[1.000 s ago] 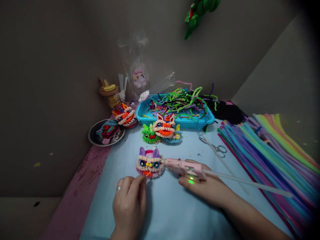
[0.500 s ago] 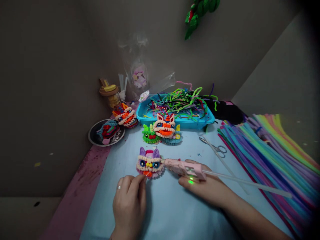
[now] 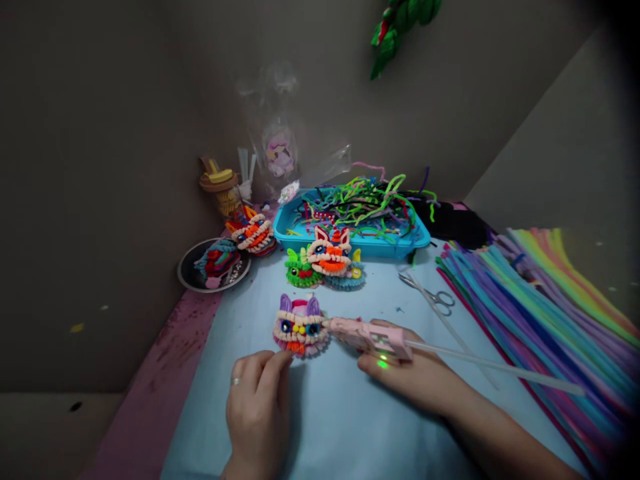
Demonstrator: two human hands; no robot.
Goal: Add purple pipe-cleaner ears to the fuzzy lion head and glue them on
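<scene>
A purple-and-cream lion head made of pipe cleaners (image 3: 301,329), with purple ears, blue eyes and an orange mouth, sits on the light blue table cover. My right hand (image 3: 400,363) is wrapped round a pink hot glue gun (image 3: 367,335), whose nozzle meets the right side of the lion head by its eye. A green light glows under the gun, and a long clear glue stick (image 3: 490,365) sticks out of its back. At the lower left of the lion head, my left hand (image 3: 259,397) has its fingers closed, fingertips by the orange mouth; what they pinch is hidden.
Behind stand several finished lion heads (image 3: 330,252) before a blue tray (image 3: 353,248) of pipe-cleaner scraps. A metal bowl (image 3: 186,273) is at left. Scissors (image 3: 440,301) and a loose glue stick (image 3: 463,343) lie at right, beside bundled pipe cleaners (image 3: 540,313).
A thin pale strand that showed at my left fingertips across the orange mouth is no longer visible. My left hand has shifted very slightly; the glue gun has stayed at the lion head.
</scene>
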